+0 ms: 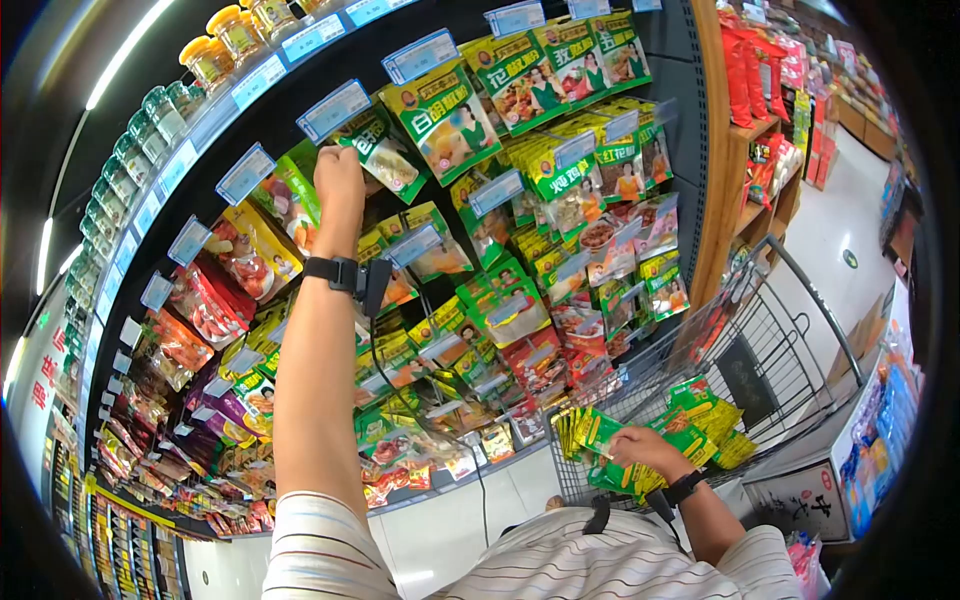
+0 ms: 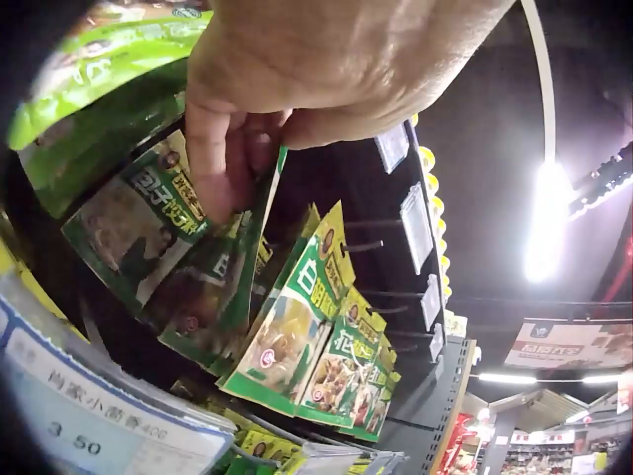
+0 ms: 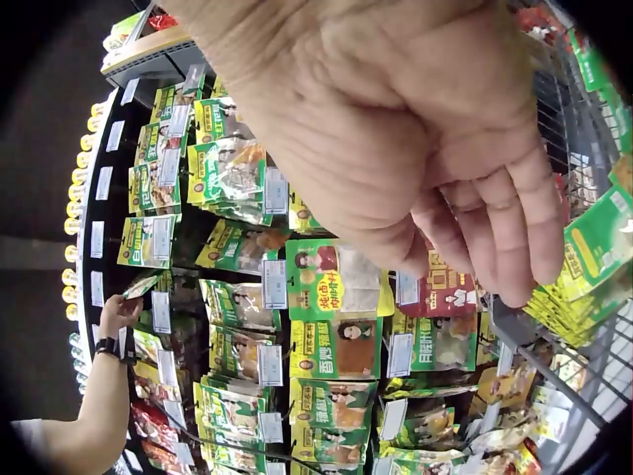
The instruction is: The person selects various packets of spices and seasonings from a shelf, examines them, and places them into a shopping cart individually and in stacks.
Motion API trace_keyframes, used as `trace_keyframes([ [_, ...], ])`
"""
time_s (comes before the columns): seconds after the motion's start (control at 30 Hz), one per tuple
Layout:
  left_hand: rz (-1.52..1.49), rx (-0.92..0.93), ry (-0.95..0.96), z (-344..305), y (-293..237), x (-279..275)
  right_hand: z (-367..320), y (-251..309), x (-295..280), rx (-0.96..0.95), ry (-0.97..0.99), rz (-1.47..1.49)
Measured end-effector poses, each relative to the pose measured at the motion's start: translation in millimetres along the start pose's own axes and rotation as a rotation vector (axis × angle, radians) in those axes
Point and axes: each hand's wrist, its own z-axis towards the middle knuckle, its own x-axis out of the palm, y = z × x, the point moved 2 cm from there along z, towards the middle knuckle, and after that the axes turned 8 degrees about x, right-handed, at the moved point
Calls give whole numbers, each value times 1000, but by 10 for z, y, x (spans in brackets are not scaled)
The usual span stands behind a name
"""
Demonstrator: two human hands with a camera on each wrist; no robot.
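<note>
My left hand (image 1: pixel 337 185) is raised to the upper row of a hanging rack of seasoning packets. In the left wrist view, its thumb and fingers pinch the top of a green packet (image 2: pixel 237 272), which hangs tilted. Just behind that packet hangs another green packet (image 2: pixel 135 220) with a picture on its front. White-pepper packets (image 1: pixel 440 120) hang beside the hand. My right hand (image 1: pixel 650 452) is low over the shopping cart (image 1: pixel 790 345), beside green and yellow packets (image 1: pixel 700 412). Its fingers (image 3: pixel 529 213) are loosely bent with nothing between them.
Price tags (image 1: pixel 333 110) stick out in front of the hooks. Glass jars (image 1: pixel 160 115) line the shelf above. A wooden rack post (image 1: pixel 708 150) stands between the display and the aisle. A thin black cable (image 1: pixel 395 385) runs down from the left wrist. Boxed goods (image 1: pixel 800 500) stand right of the cart.
</note>
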Motion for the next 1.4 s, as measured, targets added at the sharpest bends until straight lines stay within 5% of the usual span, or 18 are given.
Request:
trace_keyframes([
  [0.67,-430,-55,-25,-476,-276,-208,-34,277,-5,-51,95,54],
  [0.9,-791,-118,-129,-394,-135,-189,-40,336,7,-73,101,61],
  [1.2,-848,10,-24,-411,4,-223,-28,259,47,-45,80,50],
  [1.4,-810,-126,126,-638,65,-62,-5,256,60,-68,99,93],
])
